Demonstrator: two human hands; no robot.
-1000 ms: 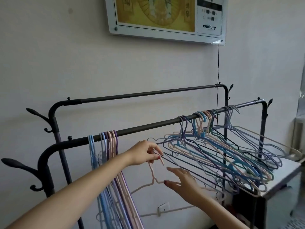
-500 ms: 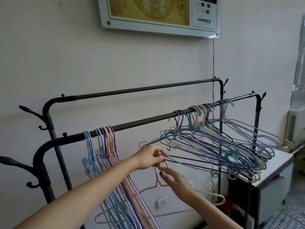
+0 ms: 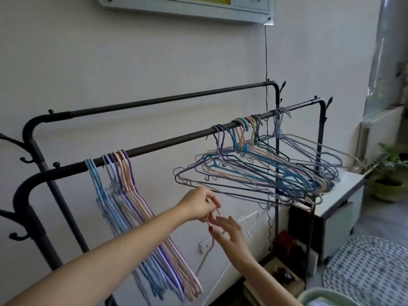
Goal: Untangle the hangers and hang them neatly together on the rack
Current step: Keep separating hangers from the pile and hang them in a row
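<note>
Left hand [image 3: 199,204] pinches the hook of a pale pink hanger [image 3: 206,253] that dangles free below the front rail [image 3: 172,140] of the dark metal rack [image 3: 33,133], its lower part blurred against the white wall. Right hand [image 3: 228,231], fingers spread and loosely bent, touches the same hanger just under the hook; whether it truly grips it cannot be told. On the rail's left part hangs a neat bunch of sorted hangers [image 3: 123,195], blue, purple and pink, slanting down behind the left forearm. Further right a tangled cluster of hangers [image 3: 260,171] in blue, purple, beige and black sticks out almost level, its far ends resting on a white cabinet [image 3: 344,195] beside the rack. A thin black cord [image 3: 266,62] drops down the wall from a framed wall panel [image 3: 187,7] and crosses behind the tangle. A potted plant [image 3: 388,173] stands near the window at right, and a dotted mat [image 3: 371,270] lies on the floor.
</note>
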